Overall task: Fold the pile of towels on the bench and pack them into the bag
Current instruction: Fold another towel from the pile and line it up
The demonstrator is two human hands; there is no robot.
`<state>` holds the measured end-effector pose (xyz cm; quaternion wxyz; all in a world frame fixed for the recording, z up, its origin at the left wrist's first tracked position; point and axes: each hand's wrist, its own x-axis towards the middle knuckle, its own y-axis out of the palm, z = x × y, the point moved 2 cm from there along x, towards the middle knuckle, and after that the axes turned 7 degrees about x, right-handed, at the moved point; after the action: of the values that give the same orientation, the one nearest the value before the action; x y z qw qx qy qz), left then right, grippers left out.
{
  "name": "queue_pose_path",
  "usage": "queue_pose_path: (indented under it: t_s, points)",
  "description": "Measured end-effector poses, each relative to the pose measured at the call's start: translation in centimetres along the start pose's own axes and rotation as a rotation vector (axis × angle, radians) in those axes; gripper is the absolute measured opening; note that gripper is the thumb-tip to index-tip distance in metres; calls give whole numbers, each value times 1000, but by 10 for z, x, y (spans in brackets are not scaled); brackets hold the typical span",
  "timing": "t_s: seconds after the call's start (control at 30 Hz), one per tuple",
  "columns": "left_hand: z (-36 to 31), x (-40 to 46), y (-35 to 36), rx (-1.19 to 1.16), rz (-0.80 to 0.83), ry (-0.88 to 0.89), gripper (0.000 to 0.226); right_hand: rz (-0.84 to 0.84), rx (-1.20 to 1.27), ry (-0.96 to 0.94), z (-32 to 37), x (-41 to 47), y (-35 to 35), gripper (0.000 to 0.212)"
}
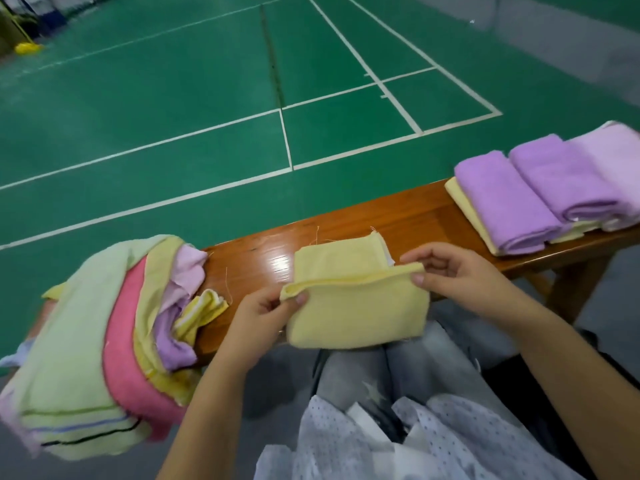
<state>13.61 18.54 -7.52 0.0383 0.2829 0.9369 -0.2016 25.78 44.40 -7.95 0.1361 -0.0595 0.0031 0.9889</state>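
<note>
A small pale yellow towel [356, 306] lies partly folded over the near edge of the wooden bench [408, 216]. My left hand [266, 308] pinches its folded left corner, and my right hand [450, 268] pinches the right end of the same fold. A loose pile of towels [104, 327] in green, pink, yellow and purple sits on the bench's left end. Folded purple towels [540, 192] lie in a row over folded yellow ones on the right end. A white dotted bag [398, 441] lies open below my arms.
The bench stands on a green court floor [173, 109] with white lines. Grey trouser legs [415, 362] show under the yellow towel. A yellow object [27, 48] rests on the floor at the far left. A bench leg [568, 289] angles down at right.
</note>
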Motion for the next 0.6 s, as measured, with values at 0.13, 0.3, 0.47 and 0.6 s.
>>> queue_pose_path:
  t_s: [0.13, 0.3, 0.47, 0.6]
  points:
    - [-9, 47, 8, 108, -114, -46, 14, -128, -143, -12, 4, 57, 4, 21]
    - [-4, 107, 15, 170, -218, -162, 27, -238, -361, 33, -14, 120, 15, 35]
    - [6, 106, 8, 733, -270, 38, 67, -179, -734, -50, -26, 116, 25, 60]
    - [38, 63, 31, 1113, 193, 450, 90, 255, -986, -218, -51, 70, 37, 67]
